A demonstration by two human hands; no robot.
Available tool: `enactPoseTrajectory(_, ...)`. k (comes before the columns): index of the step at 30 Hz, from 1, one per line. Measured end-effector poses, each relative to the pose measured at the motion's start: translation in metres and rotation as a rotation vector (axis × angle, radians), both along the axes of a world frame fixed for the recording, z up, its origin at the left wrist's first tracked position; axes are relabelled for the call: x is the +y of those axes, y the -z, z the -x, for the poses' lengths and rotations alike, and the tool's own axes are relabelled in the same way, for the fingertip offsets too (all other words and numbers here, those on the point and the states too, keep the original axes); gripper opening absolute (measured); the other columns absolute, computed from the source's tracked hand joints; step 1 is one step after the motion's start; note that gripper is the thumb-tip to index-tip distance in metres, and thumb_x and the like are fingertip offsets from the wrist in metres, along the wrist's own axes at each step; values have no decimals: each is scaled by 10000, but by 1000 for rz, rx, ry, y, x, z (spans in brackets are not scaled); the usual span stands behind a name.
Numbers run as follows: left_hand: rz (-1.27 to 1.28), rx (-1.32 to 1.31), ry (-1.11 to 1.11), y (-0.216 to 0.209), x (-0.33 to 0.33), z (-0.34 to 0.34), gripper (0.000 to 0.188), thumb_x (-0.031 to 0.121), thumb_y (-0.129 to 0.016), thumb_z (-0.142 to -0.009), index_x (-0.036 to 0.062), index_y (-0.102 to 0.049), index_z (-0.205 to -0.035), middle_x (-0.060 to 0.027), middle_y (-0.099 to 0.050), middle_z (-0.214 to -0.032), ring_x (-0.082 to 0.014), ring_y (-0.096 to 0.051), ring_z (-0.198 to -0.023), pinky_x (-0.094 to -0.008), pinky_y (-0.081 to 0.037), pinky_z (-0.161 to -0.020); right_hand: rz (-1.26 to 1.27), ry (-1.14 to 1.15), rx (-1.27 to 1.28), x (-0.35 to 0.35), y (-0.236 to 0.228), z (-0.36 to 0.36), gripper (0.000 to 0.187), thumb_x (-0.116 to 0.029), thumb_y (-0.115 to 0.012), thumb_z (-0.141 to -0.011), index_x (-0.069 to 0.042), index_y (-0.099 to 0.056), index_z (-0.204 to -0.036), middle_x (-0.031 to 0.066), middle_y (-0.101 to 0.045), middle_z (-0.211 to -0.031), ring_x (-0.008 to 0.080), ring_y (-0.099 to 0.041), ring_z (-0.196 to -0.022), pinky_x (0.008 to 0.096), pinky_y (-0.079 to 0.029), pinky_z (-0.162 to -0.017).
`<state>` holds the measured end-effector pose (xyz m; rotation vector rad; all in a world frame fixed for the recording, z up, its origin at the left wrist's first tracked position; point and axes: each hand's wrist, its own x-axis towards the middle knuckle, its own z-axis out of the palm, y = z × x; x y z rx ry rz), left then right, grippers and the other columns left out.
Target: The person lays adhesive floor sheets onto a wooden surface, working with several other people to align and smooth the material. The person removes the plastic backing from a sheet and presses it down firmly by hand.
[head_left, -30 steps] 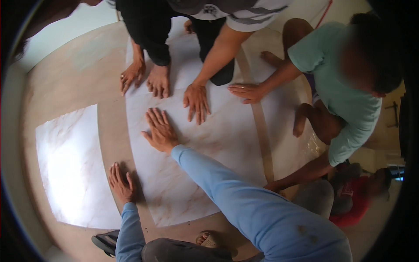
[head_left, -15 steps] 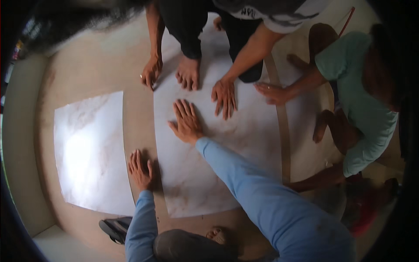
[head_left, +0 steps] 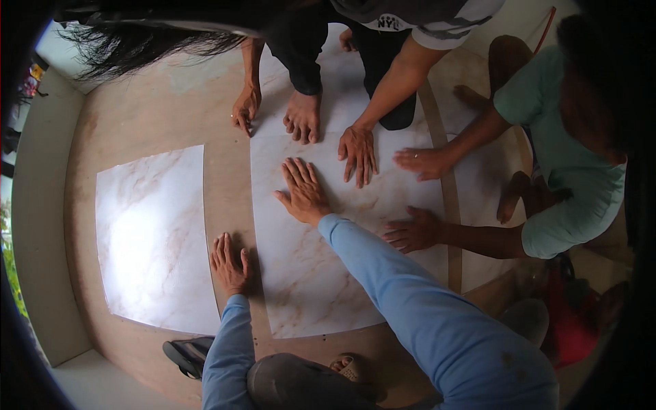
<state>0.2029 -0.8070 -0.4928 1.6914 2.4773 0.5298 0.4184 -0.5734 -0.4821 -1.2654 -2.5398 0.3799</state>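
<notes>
A white sheet with brown marble veining (head_left: 321,280) lies flat in the middle of the floor. My right hand (head_left: 305,195) presses palm down on it, fingers spread, holding nothing. My left hand (head_left: 231,265) rests flat with fingers apart on the bare brown strip (head_left: 227,184) beside the sheet's left edge, also holding nothing. Across from me, one person's hand (head_left: 358,152) lies on the sheet, and their other hand (head_left: 247,108) touches near its upper left corner. From the right, another person's two hands (head_left: 413,231) reach over the same sheet.
A second marbled sheet (head_left: 154,239) lies to the left, bright with glare. A bare foot (head_left: 303,117) stands on the marbled sheeting at the far side. A dark sandal (head_left: 188,355) sits near my left forearm. A low pale wall (head_left: 48,219) bounds the left side.
The person on the right has brought a second hand in over the middle sheet, and their other hand has shifted slightly. My hands stay in place on the surface while the view shifts a little.
</notes>
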Motion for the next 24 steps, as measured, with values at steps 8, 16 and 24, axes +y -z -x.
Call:
enactPoseTrajectory(8,1,25,-10,0,2,-1,655,396,-566,-1028,113,-444,-1606,-117,-495,-1605,-322,-379,-1543,-497,-236,-1268,-12,76,11,-31,0,-19,795,-542,-398,-1098,28,-298,-1643,179,-276,-1733,347,-168,-1629,497,-78,-1334)
enactPoseTrajectory(16,-55,52,36,2,2,-1,628,373,-566,-1041,73,-467,-1584,-157,-517,-1573,-351,-404,-1517,-500,-283,-1255,53,60,73,-64,-6,-49,759,-495,-429,-1102,11,-282,-1648,189,-291,-1724,358,-181,-1623,513,-81,-1333)
enactPoseTrajectory(24,-50,82,44,3,-1,-6,652,393,-575,-1045,79,-443,-1601,-180,-481,-1597,-358,-406,-1511,-505,-272,-1265,31,110,27,-94,-12,-77,759,-516,-421,-1094,-7,-313,-1645,155,-296,-1732,339,-193,-1625,491,-88,-1332)
